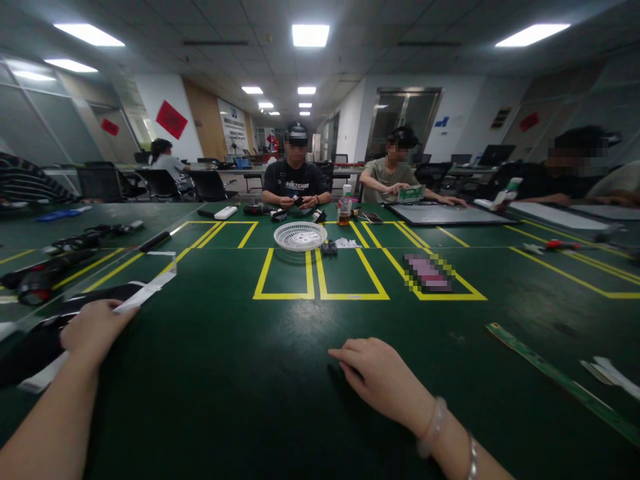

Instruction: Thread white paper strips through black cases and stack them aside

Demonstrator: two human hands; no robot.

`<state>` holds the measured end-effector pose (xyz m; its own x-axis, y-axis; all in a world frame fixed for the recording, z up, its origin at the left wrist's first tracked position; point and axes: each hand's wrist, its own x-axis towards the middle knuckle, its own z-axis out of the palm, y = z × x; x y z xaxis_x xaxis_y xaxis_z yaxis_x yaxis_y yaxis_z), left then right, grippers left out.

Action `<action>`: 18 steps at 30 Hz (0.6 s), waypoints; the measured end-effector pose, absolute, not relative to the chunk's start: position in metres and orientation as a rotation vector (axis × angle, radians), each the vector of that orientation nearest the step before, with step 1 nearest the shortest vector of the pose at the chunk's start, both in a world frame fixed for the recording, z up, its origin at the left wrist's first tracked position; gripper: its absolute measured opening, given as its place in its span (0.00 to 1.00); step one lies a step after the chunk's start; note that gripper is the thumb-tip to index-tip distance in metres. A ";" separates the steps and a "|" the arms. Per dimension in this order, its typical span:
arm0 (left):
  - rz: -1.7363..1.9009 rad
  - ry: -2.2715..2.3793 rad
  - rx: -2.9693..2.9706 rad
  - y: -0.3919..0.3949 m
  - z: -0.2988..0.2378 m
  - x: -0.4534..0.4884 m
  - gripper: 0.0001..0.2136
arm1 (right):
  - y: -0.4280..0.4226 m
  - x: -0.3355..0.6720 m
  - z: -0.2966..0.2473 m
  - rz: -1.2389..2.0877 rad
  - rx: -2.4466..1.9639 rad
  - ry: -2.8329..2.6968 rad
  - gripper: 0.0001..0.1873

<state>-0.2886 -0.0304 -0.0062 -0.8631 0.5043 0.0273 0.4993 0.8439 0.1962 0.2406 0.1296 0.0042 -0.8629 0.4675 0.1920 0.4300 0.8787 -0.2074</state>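
Observation:
My left hand [95,328] reaches to the left edge of the green table [250,373] and rests on a white strip [143,297] that lies over black parts [100,297]; its fingers are curled and mostly hidden. My right hand [380,377] lies palm down on the bare green mat near the middle, fingers together and slightly bent, holding nothing I can see. Bracelets circle that wrist. A white round fan grille [301,235] sits farther out, beyond the yellow taped boxes [320,273].
Two people sit across the table handling small parts; a third sits at the far right. A bottle [345,207], a remote [225,213], a flat panel [445,215], black tools [75,243] at left and a green ruler strip [560,380] at right lie about.

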 end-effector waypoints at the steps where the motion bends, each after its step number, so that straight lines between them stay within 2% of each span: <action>1: 0.309 2.956 0.883 -0.024 -0.002 -0.282 0.34 | 0.129 0.240 0.005 0.228 -0.673 -2.808 0.18; 5: 0.405 2.724 1.417 0.011 0.014 -0.230 0.30 | 0.130 0.240 0.007 0.227 -0.603 -2.740 0.19; 8: 0.497 2.451 1.766 0.034 0.019 -0.167 0.24 | 0.130 0.240 0.008 0.190 -0.530 -2.671 0.22; 14: 0.558 1.835 2.180 0.037 0.015 -0.056 0.13 | 0.129 0.238 0.008 0.182 -0.528 -2.675 0.34; 16: 0.550 1.714 2.212 0.032 0.014 -0.039 0.13 | 0.129 0.237 0.008 0.235 -0.535 -2.734 0.32; 18: 0.522 1.670 2.217 0.030 0.013 -0.035 0.13 | 0.130 0.237 0.007 0.279 -0.540 -2.791 0.26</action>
<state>-0.0354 0.0301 0.0132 0.2518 0.9627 0.0986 0.8473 -0.2686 0.4581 0.2371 0.1296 0.0065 -0.8895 0.3894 0.2390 0.3343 0.9113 -0.2406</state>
